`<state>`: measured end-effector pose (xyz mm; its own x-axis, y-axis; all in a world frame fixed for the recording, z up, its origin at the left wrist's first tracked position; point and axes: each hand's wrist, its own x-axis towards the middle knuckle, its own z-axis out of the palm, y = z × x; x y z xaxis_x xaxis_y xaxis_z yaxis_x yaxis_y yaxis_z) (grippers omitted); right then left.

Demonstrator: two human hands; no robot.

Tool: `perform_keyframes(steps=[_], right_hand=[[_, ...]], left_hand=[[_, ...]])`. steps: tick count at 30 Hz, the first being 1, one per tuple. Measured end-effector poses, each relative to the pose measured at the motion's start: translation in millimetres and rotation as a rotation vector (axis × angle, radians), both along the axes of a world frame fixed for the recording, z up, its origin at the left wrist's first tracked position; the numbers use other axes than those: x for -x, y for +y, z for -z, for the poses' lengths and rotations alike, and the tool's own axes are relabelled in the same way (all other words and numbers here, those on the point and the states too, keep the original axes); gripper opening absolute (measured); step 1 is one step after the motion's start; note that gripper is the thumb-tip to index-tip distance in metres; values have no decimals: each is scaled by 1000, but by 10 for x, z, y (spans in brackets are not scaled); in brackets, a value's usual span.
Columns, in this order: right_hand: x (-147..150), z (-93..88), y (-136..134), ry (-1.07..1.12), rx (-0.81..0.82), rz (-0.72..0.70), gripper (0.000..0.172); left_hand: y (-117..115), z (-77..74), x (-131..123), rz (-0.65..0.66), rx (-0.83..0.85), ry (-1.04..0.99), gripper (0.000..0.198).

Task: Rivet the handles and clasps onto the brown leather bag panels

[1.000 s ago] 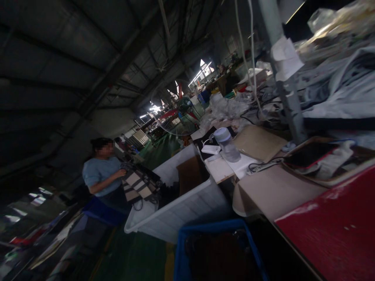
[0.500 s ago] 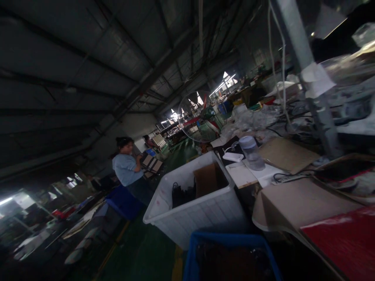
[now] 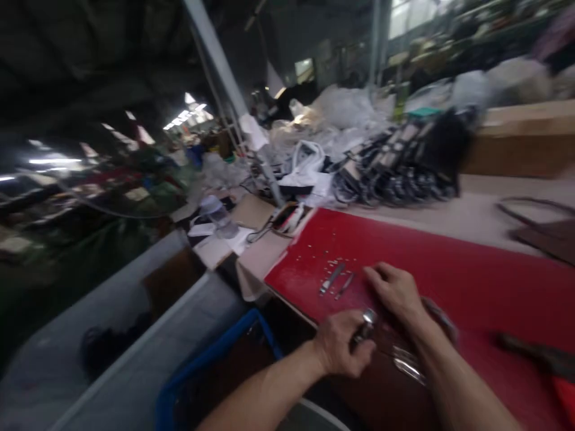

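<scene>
My left hand [image 3: 344, 344] is closed around a small shiny metal fitting [image 3: 369, 316] with a dark part; its exact kind is blurred. Beyond it, my right hand [image 3: 398, 292] reaches over the red work surface [image 3: 476, 269], fingers partly stretched out and holding nothing I can make out. Below both hands lies a dark brown piece [image 3: 381, 389], partly hidden by my right forearm, with a bright metal loop-shaped fitting [image 3: 408, 365] on it. Near my right fingertips are two slim metal tools [image 3: 332, 279] and several tiny light bits.
A blue bin [image 3: 168, 398] and a large white tub [image 3: 188, 305] stand on the left. A lidded clear bottle [image 3: 220, 218] stands at the back left. Several dark strapped items [image 3: 399, 161] and a cardboard box [image 3: 523, 143] line the back. A dark-handled object [image 3: 534, 353] lies right.
The view has swung right and down onto the red surface. Both my hands have come into view, the left with the metal fitting. The person in the background is no longer in view.
</scene>
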<state>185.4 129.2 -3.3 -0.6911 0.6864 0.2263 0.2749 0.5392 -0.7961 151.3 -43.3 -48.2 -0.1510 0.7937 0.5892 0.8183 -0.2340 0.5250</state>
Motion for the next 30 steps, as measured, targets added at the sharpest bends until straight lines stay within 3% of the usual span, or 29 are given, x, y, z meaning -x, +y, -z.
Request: perform_keyframes(steps=[2,5,10,13,16,18,23,26,30], right_hand=[[-280,-40,57,-29,53,15,25],[-360,-187,17,11,85,67,24],[-578,-391,-324,73,104,68,22],[-867,-289,-660,20,58,103,21],[-1131,-82,-952,-93,-121,194,21],[-1249,31,-1068,-172,-257,173,30],[-1312,110,-1116,-367,-426,22,79],[-1284,95,-1100,-397,-435,37,83],[-1256,84,-1094,-404,-432,39,84]], left_hand=[[-33,9,29,22,24,-36,27],[-93,-1,108,55,37,-37,26],[-140,15,99,79,43,-37,32],[-140,29,99,97,68,-68,32],[-147,-4,122,118,107,-158,26],[-151,-52,149,138,140,-255,24],[-124,-168,236,93,211,-598,25],[-121,-211,263,20,174,-923,32],[-267,-314,263,-154,4,-1288,37]])
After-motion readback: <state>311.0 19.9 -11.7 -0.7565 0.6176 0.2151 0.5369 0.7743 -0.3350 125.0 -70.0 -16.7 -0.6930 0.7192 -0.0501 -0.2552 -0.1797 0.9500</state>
